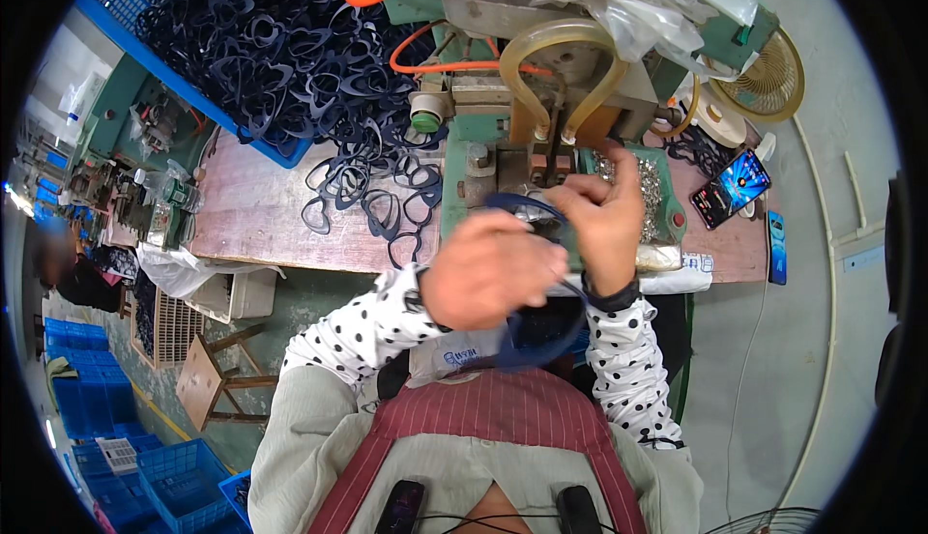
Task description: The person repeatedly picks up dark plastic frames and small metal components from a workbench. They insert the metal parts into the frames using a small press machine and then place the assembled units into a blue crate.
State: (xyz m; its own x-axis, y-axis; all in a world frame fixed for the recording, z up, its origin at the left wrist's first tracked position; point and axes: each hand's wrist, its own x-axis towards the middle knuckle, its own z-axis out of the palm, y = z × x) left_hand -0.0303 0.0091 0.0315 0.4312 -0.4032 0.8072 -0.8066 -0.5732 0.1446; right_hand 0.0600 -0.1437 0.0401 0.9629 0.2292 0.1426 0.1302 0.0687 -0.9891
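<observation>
My left hand [493,271] is smeared by motion in front of the machine, its fingers unclear. A dark blue curved strip [527,203] shows just beyond it, and a blurred dark blue loop [541,336] hangs below it; I cannot tell whether they are one piece. Close on its right, my right hand [607,210] has its fingers bent together at the press machine's tooling [551,162]; whatever they pinch is hidden. Beside that hand, a green tray [667,196] holds many small shiny metal parts [633,186].
A blue basket [208,114] heaped with dark blue loop-shaped pieces [280,51] stands at the back left; several spill onto the table [251,215]. Two phones, one lit [732,189] and one blue [776,247], are at right, near a fan [764,75]. A wooden stool [217,379] stands lower left.
</observation>
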